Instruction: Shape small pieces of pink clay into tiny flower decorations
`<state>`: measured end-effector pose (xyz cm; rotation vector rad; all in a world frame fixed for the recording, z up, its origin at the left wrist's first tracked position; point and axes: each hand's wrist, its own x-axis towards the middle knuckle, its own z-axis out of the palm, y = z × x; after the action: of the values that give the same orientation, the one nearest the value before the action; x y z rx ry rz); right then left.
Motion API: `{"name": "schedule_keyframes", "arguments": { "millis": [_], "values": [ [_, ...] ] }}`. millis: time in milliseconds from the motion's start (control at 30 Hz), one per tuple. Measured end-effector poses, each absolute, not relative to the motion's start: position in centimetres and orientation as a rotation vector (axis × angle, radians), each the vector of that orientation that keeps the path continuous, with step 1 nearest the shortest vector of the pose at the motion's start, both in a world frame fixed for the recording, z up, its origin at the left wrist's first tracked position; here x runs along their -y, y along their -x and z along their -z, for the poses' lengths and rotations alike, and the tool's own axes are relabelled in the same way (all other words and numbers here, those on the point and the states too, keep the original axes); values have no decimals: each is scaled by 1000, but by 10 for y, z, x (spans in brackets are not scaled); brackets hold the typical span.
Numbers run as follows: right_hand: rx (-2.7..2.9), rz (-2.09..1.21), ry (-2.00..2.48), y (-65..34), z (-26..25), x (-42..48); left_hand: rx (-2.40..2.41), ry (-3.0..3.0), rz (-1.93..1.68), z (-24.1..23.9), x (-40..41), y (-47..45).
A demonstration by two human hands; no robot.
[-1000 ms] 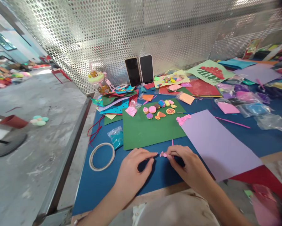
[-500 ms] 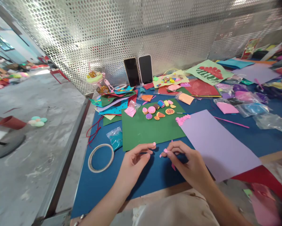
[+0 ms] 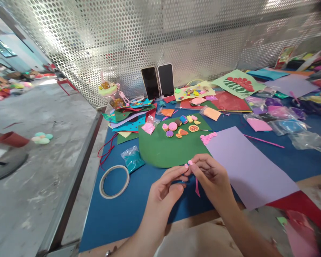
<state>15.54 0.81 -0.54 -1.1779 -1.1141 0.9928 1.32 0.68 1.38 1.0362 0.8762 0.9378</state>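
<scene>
One bit of pink clay [image 3: 190, 162] is pinched in the fingers of the right hand [image 3: 213, 175]. The left hand [image 3: 167, 189] is just beside it, thumb slightly apart from the forefinger, whose tip bears a second pink bit [image 3: 186, 166]. Below hangs or lies a pink strip [image 3: 197, 188]; I cannot tell which. To the right, crumbled pink clay [image 3: 208, 137] covers only the far-left corner of a lilac sheet [image 3: 253, 169], so that work looks early, with most of the sheet left plain. Shaped clay miniatures [image 3: 183, 132] on a green sheet [image 3: 166, 150] look finished. Around them on the blue surface [image 3: 128, 217], clear bags hold clay: a teal bag [image 3: 133, 163], a small pink bag [image 3: 148, 127], a peach bag [image 3: 212, 113]. Behind stands a lidded cup [image 3: 110, 94], contents unclear.
</scene>
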Motion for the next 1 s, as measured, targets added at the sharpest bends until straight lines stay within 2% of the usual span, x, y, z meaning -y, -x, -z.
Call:
{"name": "schedule_keyframes", "arguments": {
  "millis": [200, 533, 1000],
  "values": [
    [1167, -873, 1222, -155, 6, -7, -877, -1085, -944, -14, -5, -17],
    [1407, -475, 1440, -158, 4, 0, -894, -1083, -955, -12, -6, -17],
    [1380, -614, 1351, -166, 3, -3, -923, -1211, -970, -15, -8, -16]
  ]
}}
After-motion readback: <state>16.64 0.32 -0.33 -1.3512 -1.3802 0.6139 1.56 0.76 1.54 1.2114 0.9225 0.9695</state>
